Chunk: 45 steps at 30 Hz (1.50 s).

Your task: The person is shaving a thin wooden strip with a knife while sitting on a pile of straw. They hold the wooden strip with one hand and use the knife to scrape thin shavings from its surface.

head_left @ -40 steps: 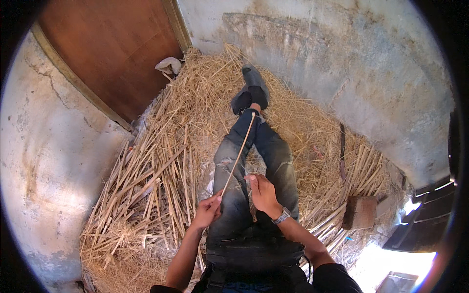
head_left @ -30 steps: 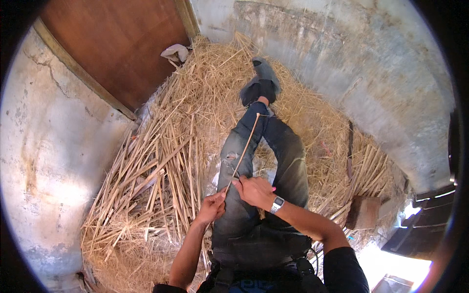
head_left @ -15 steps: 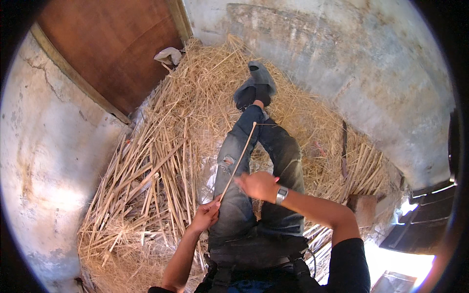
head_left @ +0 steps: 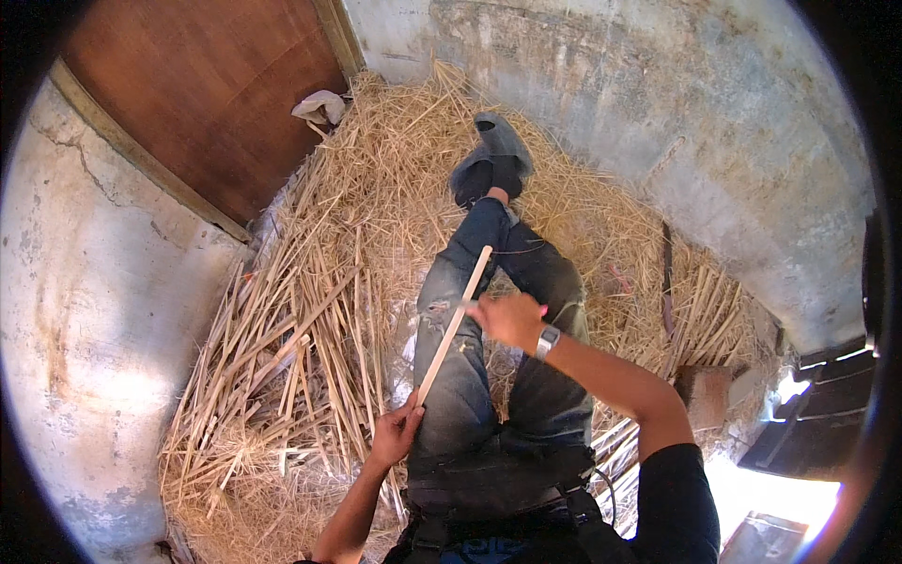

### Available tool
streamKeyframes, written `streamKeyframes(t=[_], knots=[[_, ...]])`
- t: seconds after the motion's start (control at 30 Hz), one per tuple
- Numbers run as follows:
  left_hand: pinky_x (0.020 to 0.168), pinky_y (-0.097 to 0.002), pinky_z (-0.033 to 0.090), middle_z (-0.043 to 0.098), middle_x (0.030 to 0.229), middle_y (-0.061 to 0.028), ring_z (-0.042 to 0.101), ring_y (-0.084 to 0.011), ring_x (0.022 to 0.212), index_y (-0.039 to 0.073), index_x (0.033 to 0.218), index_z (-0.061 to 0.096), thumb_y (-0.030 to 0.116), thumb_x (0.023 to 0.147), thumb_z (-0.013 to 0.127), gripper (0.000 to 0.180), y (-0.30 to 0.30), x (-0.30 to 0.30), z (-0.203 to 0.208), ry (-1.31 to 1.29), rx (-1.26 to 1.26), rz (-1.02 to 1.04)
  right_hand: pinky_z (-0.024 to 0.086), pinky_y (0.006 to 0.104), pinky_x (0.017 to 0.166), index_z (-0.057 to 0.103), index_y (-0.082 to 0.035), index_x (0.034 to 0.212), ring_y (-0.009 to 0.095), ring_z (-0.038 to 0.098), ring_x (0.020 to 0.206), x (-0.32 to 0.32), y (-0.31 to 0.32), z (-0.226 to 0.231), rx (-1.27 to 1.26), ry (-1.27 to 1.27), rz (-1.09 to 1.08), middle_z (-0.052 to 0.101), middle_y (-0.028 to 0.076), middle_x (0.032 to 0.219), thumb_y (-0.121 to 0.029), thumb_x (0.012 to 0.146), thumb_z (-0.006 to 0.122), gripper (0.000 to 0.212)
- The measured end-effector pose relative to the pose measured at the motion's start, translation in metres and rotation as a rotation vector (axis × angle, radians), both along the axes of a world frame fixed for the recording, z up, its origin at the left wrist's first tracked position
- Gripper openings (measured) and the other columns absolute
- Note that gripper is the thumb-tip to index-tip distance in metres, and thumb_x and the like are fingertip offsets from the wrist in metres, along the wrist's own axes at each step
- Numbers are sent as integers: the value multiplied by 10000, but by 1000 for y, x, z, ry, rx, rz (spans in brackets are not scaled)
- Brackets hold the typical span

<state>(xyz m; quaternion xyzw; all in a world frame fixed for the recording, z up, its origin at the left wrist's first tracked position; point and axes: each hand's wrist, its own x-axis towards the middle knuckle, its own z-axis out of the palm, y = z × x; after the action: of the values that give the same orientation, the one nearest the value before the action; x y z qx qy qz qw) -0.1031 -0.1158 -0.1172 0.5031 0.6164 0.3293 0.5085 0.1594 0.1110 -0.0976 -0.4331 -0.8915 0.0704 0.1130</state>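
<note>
A long, flat, pale strip (head_left: 455, 331) that looks like split bamboo lies slanted above my thighs. My left hand (head_left: 396, 430) pinches its near end between thumb and fingers. Partway up the strip, my right hand (head_left: 510, 320) is closed, its fingers at the strip's right edge. A small pink end (head_left: 543, 310) shows at the back of that fist; the rest of what it holds is hidden. The strip's far end reaches up over my crossed, outstretched legs in worn jeans (head_left: 541, 282).
Piled split strips (head_left: 282, 367) lie to my left, with more strips (head_left: 709, 320) at the right. Straw and shavings (head_left: 395, 141) cover the floor around my grey shoes (head_left: 501, 141). A brown door (head_left: 207, 103), stained walls (head_left: 658, 103) and a brick-like block (head_left: 705, 395) stand around me.
The strip has turned from its narrow edge to its broad face. My right hand has moved slightly up and to the right along it; my left hand keeps its near end.
</note>
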Motion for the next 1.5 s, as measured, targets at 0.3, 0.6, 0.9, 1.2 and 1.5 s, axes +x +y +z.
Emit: streamKeyframes(t=[0.3,0.6,0.9,1.2,1.5], knots=[[937,-276,476,678,1286,-88,606,-109,1080,-34,1412,557,200,1058,587,425,-6,-16,-16,-24,-5,2,485,472,414,630,-72,866,309,637,461,-26,-31,-15,-44,33,92,609,118,534,-408,1041,497,401],[1005,-269,453,674,1311,-112,580,-101,1165,-46,1374,585,187,1046,607,403,-10,-17,-22,-36,-6,6,428,479,386,618,-69,883,312,579,417,-5,-3,-21,-17,11,94,575,102,504,-456,1052,446,456],[1066,-303,423,647,1351,-183,565,-165,1266,-73,1382,560,179,1047,594,421,-5,-14,-18,-1,-23,16,523,474,473,618,-92,884,344,669,536,0,4,-16,-27,-24,200,644,141,602,-453,1047,454,429],[1040,-309,442,643,1357,-215,590,-176,1251,-82,1298,612,195,1052,584,372,-1,-5,-16,100,72,-14,507,439,450,646,-73,832,297,649,502,25,52,20,255,72,-100,641,119,599,-494,982,578,452],[921,-268,499,718,1247,-147,605,-61,1059,-18,1376,596,206,1048,598,397,-3,3,-4,153,35,25,534,377,578,688,-60,914,265,688,613,9,43,51,421,116,30,680,102,702,-444,962,627,393]])
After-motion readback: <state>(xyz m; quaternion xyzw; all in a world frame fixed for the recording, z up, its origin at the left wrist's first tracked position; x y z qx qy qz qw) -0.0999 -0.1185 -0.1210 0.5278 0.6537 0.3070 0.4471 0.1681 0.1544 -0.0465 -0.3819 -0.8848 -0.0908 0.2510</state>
